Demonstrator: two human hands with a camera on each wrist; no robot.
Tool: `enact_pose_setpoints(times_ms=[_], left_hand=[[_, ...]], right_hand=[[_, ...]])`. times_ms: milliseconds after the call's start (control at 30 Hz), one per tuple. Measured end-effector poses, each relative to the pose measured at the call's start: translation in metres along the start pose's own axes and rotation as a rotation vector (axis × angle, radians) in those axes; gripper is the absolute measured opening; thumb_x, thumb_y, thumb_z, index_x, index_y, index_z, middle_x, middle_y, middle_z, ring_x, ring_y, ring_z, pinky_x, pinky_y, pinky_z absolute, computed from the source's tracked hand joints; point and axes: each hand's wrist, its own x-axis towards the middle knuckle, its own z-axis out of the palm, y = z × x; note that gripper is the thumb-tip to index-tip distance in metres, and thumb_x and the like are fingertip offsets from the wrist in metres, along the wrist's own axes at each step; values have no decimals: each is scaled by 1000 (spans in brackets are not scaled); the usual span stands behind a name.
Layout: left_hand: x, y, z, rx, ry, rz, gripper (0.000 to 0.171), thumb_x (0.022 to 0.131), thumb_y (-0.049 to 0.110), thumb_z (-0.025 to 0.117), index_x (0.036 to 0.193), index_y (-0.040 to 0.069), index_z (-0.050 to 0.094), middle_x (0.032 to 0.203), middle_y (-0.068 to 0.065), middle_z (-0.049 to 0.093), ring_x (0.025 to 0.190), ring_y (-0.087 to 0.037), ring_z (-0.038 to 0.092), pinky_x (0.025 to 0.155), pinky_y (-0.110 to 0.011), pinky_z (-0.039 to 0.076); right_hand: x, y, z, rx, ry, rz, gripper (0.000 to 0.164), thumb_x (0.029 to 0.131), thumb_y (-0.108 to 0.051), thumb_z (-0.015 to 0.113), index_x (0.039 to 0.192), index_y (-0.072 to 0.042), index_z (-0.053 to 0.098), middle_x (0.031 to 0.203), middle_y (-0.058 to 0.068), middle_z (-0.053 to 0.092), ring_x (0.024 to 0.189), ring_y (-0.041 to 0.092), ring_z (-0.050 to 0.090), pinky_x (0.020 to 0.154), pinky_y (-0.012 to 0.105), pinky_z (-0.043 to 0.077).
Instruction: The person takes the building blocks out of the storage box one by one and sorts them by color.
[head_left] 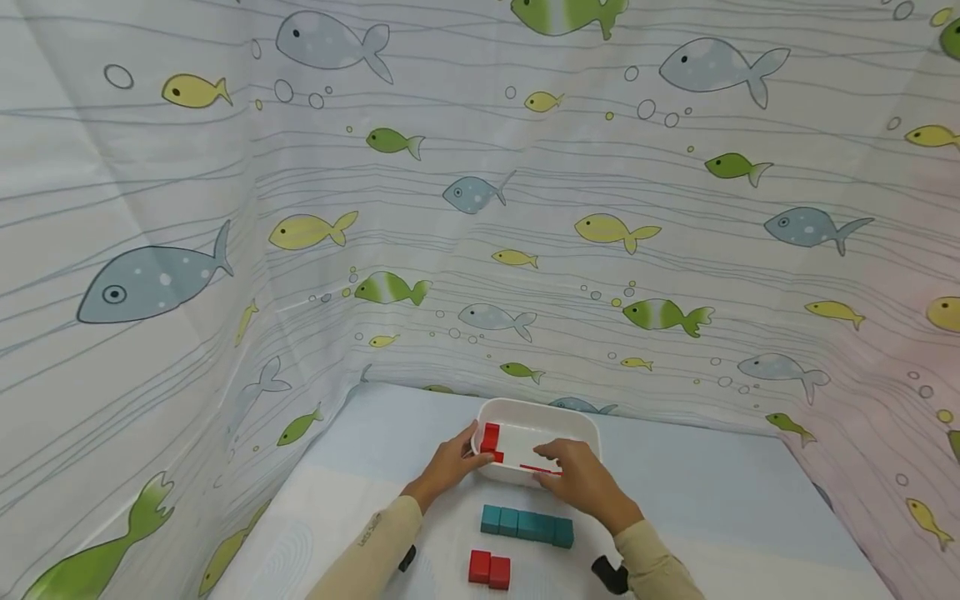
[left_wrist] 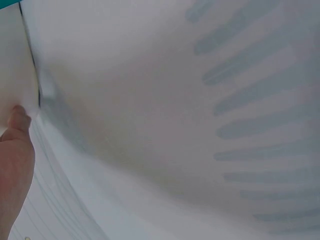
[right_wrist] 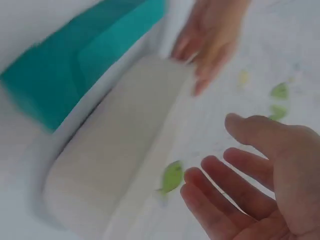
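Note:
A white plastic tub [head_left: 521, 435] stands at the back of the table, with red blocks [head_left: 490, 438] at its left end. Along its near wall shows a thin red edge, the rest hidden by the rim. My left hand [head_left: 452, 464] grips the tub's left end, thumb over the rim; the left wrist view catches only part of that hand [left_wrist: 17, 155] against the tub. Over the tub's near right side hovers my right hand [head_left: 583, 477]. In the right wrist view this hand [right_wrist: 255, 185] has spread, loosely bent fingers and holds nothing.
A row of teal blocks [head_left: 525, 526] lies just in front of the tub. Nearer to me sit two red blocks [head_left: 489, 570] side by side. A fish-print curtain [head_left: 450, 250] rises behind and beside the table. Black pieces [head_left: 609, 575] show near both wrists.

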Motion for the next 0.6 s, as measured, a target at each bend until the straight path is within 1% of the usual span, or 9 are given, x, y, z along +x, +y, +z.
enact_pose_setpoints(times_ms=[100, 167, 333, 400, 467, 600], left_hand=[[1, 0, -1, 0, 5, -10, 81, 77, 41, 62, 140, 17, 18, 141, 0, 25, 123, -21, 34, 88, -36, 41], [0, -1, 0, 5, 2, -18, 82, 76, 42, 62, 140, 17, 18, 141, 0, 25, 123, -22, 34, 89, -36, 41], [-1, -1, 2, -2, 0, -19, 84, 75, 42, 64, 141, 21, 15, 141, 1, 24, 122, -23, 35, 88, -37, 41], [0, 0, 1, -4, -1, -15, 85, 74, 42, 64, 141, 22, 14, 142, 1, 23, 122, -23, 35, 88, -37, 41], [2, 0, 0, -2, -6, -22, 85, 74, 41, 65, 141, 23, 15, 141, 1, 24, 122, -23, 35, 89, -37, 41], [7, 1, -5, 25, -30, -44, 87, 71, 43, 67, 140, 23, 18, 141, 1, 26, 121, -22, 37, 88, -38, 41]], right_hand=[[7, 23, 3, -116, 0, 13, 35, 73, -29, 69, 102, -11, 64, 92, -4, 62, 74, 7, 55, 65, 22, 49], [9, 37, 8, -155, -25, 55, 33, 72, -26, 70, 99, -8, 65, 90, -1, 62, 70, 7, 53, 62, 23, 48], [10, 60, 17, -134, -111, 222, 32, 70, -20, 71, 95, -1, 64, 89, 8, 61, 70, 14, 52, 63, 32, 48], [12, 64, 19, -128, -132, 274, 33, 69, -19, 71, 94, 1, 63, 88, 11, 61, 70, 16, 54, 64, 34, 49], [15, 67, 21, -128, -145, 320, 32, 68, -17, 72, 93, 2, 63, 87, 11, 61, 69, 17, 55, 63, 36, 49], [20, 67, 20, -122, -139, 343, 29, 64, -10, 73, 88, 4, 64, 81, 11, 61, 69, 21, 56, 61, 39, 49]])
